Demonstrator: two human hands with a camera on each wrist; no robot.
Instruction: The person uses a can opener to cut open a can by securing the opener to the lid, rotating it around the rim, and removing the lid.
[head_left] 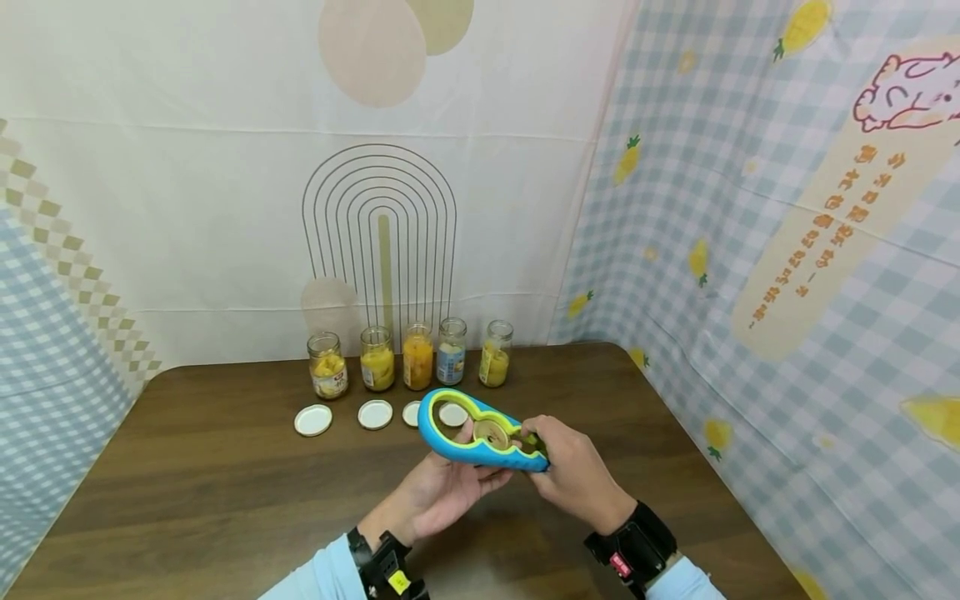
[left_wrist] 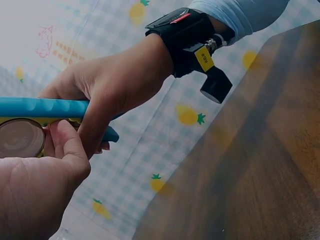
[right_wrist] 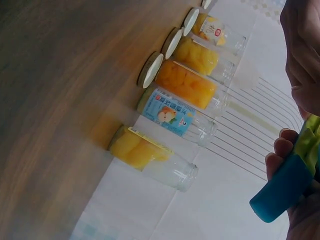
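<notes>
A blue-and-green jar opener (head_left: pixel 480 454) with several round openings is held over the table in both hands. One of its openings frames a round jar lid (head_left: pixel 491 432), whose pale inner face shows in the left wrist view. My left hand (head_left: pixel 442 493) is under the opener, palm up, its thumb and fingers holding the lid. At the narrow end, my right hand (head_left: pixel 573 471) grips the opener's handles. The right wrist view catches only a blue handle end (right_wrist: pixel 282 192) and some fingers, so most of that grip is hidden.
Along the table's back edge stand several uncapped glass jars of yellow and orange fruit, among them an orange-filled jar (head_left: pixel 417 358) and a blue-labelled jar (head_left: pixel 452 354). White lids, such as the leftmost lid (head_left: pixel 312 420), lie before them. Patterned cloth (head_left: pixel 525 208) hangs behind the table.
</notes>
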